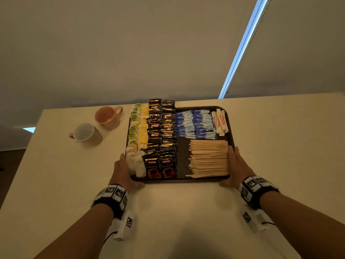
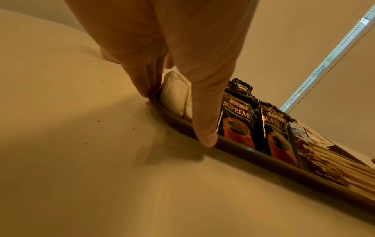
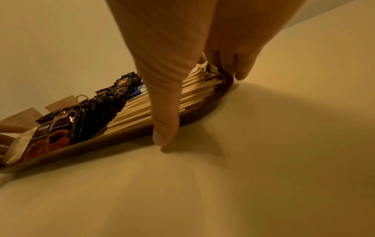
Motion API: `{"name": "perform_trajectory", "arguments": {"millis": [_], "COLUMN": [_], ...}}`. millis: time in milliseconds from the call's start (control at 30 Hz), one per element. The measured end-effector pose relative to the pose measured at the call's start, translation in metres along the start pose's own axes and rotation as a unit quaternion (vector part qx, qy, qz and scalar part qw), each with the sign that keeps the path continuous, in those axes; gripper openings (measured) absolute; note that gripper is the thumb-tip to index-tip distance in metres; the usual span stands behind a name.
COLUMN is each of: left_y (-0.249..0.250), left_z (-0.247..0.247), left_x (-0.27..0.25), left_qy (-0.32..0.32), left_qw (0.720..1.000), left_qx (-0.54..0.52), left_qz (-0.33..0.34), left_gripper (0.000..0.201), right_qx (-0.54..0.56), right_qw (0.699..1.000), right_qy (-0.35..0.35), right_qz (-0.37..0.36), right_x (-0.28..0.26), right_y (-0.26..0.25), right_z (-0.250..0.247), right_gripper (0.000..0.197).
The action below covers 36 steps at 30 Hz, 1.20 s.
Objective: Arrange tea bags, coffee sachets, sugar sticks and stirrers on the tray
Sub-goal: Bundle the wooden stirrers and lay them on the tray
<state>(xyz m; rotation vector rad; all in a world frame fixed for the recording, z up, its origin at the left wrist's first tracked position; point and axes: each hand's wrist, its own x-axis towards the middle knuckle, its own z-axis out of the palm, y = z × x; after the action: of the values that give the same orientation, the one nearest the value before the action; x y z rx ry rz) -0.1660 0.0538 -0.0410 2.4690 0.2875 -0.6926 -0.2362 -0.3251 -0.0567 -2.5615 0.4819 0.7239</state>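
Both hands, your left hand (image 1: 122, 173) at 7 o'clock and right hand (image 1: 236, 165) at 5, are pressing spread, straight fingers against the tray (image 1: 230, 126), which is resting on the table (image 1: 186, 212). Sachets (image 1: 161, 128) are leaning upright; a jerky push risks toppling them onto the stirrers (image 1: 210, 158).

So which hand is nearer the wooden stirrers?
Right. The right hand touches the tray edge right beside the wooden stirrers; the left hand is at the opposite edge, by the tea bags.
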Motion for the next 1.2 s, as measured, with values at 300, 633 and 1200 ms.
{"name": "perform_trajectory", "arguments": {"millis": [300, 633, 1200], "left_y": [-0.044, -0.091, -0.118], "left_z": [-0.037, -0.160, -0.200], "left_x": [-0.012, 0.061, 0.127], "left_qy": [0.098, 0.275, 0.101], "left_qw": [0.985, 0.945, 0.993], "left_qx": [-0.143, -0.152, -0.013], "left_qz": [0.003, -0.091, 0.068], "left_gripper": [0.055, 0.039, 0.020], "right_qx": [-0.066, -0.079, -0.300], "right_qw": [0.987, 0.960, 0.918], "right_qy": [-0.005, -0.020, -0.015], "right_qz": [-0.147, -0.268, -0.258], "right_x": [-0.030, 0.036, 0.163], "right_y": [-0.070, -0.324, -0.439], "right_z": [-0.066, -0.086, -0.033], "right_gripper": [0.076, 0.021, 0.019]}}
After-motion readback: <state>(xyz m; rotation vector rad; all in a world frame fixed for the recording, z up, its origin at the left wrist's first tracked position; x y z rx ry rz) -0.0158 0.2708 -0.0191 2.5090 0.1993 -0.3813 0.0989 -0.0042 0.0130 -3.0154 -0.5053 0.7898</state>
